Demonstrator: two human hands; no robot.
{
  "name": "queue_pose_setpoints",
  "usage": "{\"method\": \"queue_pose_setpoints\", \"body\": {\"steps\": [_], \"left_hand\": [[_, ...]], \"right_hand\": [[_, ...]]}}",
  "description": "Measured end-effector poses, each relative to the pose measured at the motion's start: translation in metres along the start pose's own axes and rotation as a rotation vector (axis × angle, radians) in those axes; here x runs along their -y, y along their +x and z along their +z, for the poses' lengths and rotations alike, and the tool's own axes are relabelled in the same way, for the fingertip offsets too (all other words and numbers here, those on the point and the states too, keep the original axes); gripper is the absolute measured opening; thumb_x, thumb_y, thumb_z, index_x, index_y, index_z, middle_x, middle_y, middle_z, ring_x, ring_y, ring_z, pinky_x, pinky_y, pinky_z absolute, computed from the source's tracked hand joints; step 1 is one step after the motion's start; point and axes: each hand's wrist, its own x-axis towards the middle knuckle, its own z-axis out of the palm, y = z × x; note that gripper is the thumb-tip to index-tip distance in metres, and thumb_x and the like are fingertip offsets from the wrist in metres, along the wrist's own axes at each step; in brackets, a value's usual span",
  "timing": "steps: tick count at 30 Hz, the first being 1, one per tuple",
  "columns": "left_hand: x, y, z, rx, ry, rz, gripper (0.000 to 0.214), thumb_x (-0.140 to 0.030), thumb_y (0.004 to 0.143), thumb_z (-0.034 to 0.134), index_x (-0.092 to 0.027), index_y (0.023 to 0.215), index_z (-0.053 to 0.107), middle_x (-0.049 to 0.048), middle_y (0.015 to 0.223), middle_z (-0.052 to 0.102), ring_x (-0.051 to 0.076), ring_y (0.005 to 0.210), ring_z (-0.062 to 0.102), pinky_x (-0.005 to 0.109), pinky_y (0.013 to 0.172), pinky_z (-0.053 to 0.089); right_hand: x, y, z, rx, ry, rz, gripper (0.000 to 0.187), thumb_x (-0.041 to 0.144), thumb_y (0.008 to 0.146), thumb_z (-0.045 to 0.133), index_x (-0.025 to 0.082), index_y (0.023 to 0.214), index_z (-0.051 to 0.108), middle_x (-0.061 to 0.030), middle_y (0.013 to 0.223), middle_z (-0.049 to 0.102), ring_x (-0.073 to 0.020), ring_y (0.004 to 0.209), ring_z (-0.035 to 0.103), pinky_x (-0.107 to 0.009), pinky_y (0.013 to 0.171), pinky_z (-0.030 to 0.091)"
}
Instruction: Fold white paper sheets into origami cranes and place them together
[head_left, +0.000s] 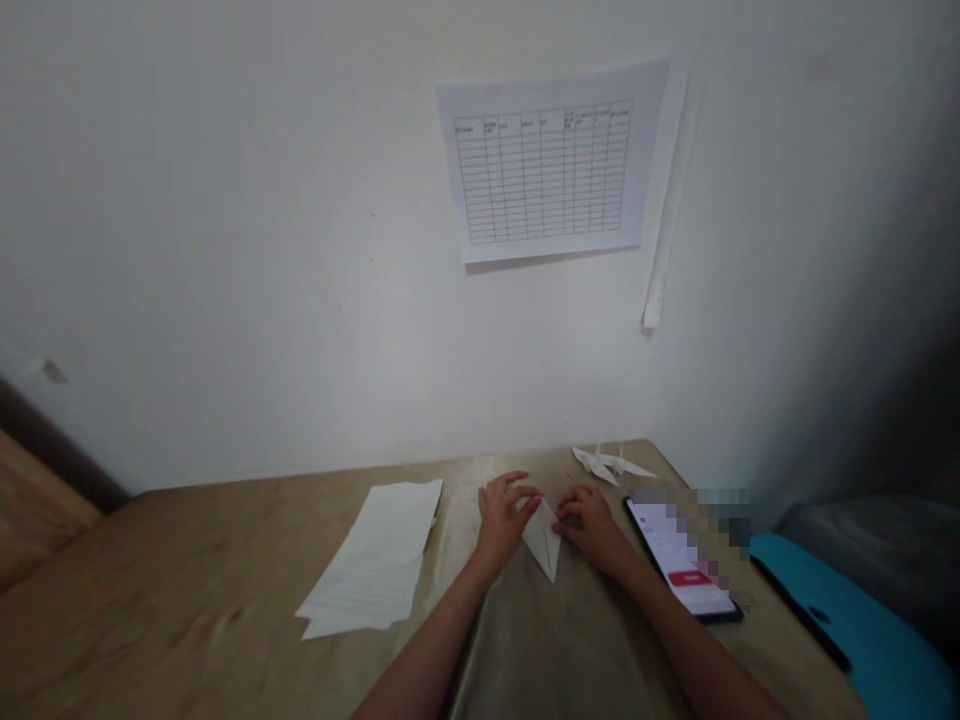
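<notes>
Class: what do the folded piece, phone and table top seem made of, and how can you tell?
Folded piece: matt white paper, judging by its creased facets. Phone: probably a smooth glass front, from the flat lit screen. Table top: perhaps semi-gloss plastic sheeting, from its faint sheen.

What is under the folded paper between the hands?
Around the lower tip of the folded paper, the table shows. What lies directly beneath is covered and cannot be seen.

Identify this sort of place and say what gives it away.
Likely an indoor desk area, home or office unclear: a table against a white wall, a printed grid posted there, and loose paper sheets.
</notes>
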Motion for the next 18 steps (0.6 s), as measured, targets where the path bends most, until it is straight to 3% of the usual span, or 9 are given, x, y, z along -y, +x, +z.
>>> {"method": "queue_pose_setpoints", "body": {"steps": [7,12,18], "left_hand": [[0.005,0.0,-0.001,0.108,0.045,0.043,0.032,-0.035,0.064,0.093,-0.034,0.094,0.08,0.0022,0.135,0.066,0.031,0.131,0.052,0.063,0.119,0.021],[-0.003,-0.001,-0.001,0.122,0.065,0.004,0.014,-0.032,0.072,0.087,-0.03,0.083,0.078,0.002,0.134,0.067,0.03,0.131,0.052,0.066,0.119,0.016],[-0.007,0.0,-0.001,0.092,0.059,-0.038,0.012,-0.029,0.076,0.083,-0.03,0.086,0.078,0.0026,0.133,0.068,0.029,0.13,0.053,0.067,0.119,0.017]], "right_hand": [[0.002,-0.001,-0.001,-0.03,0.009,0.007,0.005,0.025,0.079,0.076,0.022,0.076,0.076,-0.0068,0.098,0.069,-0.026,0.109,0.054,-0.037,0.099,0.042],[0.0,-0.001,0.002,-0.053,-0.003,-0.025,0.007,0.027,0.084,0.073,0.024,0.08,0.078,-0.007,0.101,0.069,-0.0254,0.108,0.056,-0.038,0.099,0.043],[-0.006,0.001,0.006,-0.138,0.015,-0.066,0.009,0.03,0.086,0.072,0.026,0.084,0.079,-0.0075,0.105,0.068,-0.0266,0.111,0.055,-0.043,0.103,0.041]]}}
